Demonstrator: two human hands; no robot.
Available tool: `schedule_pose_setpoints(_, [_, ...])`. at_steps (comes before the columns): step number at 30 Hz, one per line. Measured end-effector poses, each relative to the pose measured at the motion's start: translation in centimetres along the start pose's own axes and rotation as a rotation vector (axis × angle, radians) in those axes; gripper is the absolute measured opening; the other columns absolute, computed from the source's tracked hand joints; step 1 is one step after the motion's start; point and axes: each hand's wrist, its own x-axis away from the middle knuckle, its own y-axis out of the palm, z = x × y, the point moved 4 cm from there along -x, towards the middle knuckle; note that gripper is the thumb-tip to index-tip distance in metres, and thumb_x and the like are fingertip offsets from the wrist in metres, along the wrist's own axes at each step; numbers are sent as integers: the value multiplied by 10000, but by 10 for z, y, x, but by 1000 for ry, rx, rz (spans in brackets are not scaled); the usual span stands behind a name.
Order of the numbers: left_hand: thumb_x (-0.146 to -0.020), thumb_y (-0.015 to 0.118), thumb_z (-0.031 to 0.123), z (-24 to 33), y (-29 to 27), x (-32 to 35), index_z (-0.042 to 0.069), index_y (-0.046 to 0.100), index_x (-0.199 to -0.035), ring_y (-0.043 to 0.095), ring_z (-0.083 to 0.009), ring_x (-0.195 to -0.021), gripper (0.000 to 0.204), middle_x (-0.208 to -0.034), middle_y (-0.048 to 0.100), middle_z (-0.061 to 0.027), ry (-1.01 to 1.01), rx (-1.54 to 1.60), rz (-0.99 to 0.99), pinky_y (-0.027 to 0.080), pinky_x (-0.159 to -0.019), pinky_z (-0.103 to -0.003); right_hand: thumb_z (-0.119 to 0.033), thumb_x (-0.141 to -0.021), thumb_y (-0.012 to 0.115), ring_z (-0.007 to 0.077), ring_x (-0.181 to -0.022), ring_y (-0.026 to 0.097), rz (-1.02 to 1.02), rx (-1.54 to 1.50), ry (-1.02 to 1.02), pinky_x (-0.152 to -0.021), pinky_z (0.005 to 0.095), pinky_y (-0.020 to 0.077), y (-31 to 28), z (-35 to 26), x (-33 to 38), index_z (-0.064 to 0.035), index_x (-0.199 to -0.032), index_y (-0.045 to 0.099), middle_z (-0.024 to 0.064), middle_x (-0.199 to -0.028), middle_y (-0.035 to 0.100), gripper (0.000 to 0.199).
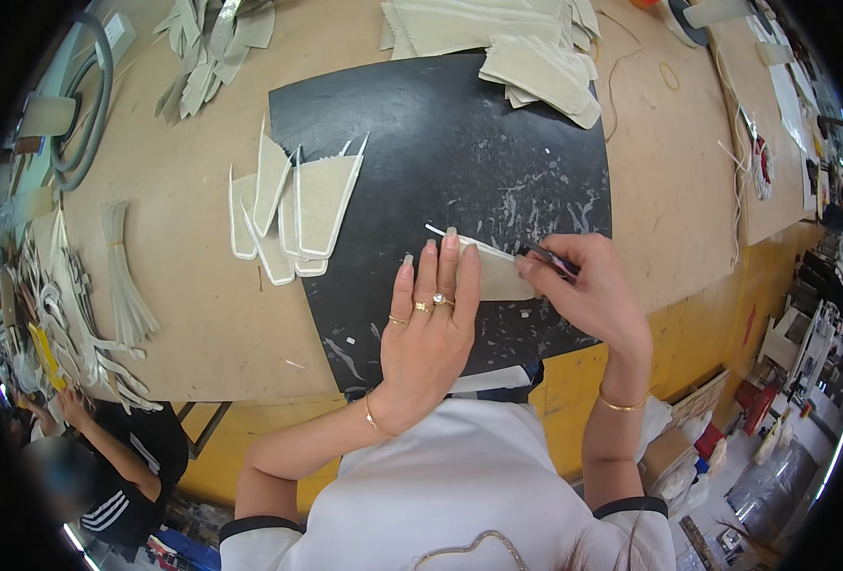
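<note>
My left hand (431, 328) lies flat with its fingers stretched out, pressing on a beige fabric piece (499, 283) edged with white piping. The piece rests on a black mat (412, 124), partly hidden under that hand. My right hand (593, 285) is closed around a small dark hand tool (550, 259), whose exact kind is hard to make out. Its tip is at the piped edge, near the right end of the piece. A white end of the piping sticks out past my left fingertips. To the left, several similar piped pieces (326, 209) overlap, partly on the mat.
Stacks of beige panels (540, 76) lie at the mat's far right corner, and more cut pieces (214, 52) at the far left. Pale strips (122, 276) hang over the left side of the table. Scissors (756, 157) lie at the right. Another person (122, 466) sits at lower left.
</note>
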Motion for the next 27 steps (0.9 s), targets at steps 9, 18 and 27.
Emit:
schedule_pose_setpoints(9, [-841, 604, 105, 1, -4, -8, -38, 532, -1380, 516, -305, -1328, 563, -1387, 572, -177, -53, 69, -30, 313, -1163, -448, -210, -880, 675, 142, -478, 342, 26, -140, 58, -462, 333, 301, -6, 25, 19, 30, -684, 589, 78, -509, 416, 321])
schedule_pose_setpoints(18, [-800, 649, 98, 6, -3, -8, -35, 507, -1405, 502, -325, -1341, 635, -1414, 551, -183, -85, 47, -56, 313, -1162, -454, -194, -878, 668, 124, -495, 382, 27, -127, 80, -476, 320, 321, -6, 25, 14, 32, -689, 587, 62, -535, 471, 306])
schedule_pose_setpoints(27, [-851, 596, 116, 12, 1, -5, 17, 508, -1431, 504, -307, -1349, 594, -1429, 545, -174, -97, -78, -85, 313, -1147, -415, -171, -882, 674, 60, -546, 355, 34, -38, 120, -480, 287, 295, -8, 21, 15, 30, -705, 591, -5, -551, 426, 281])
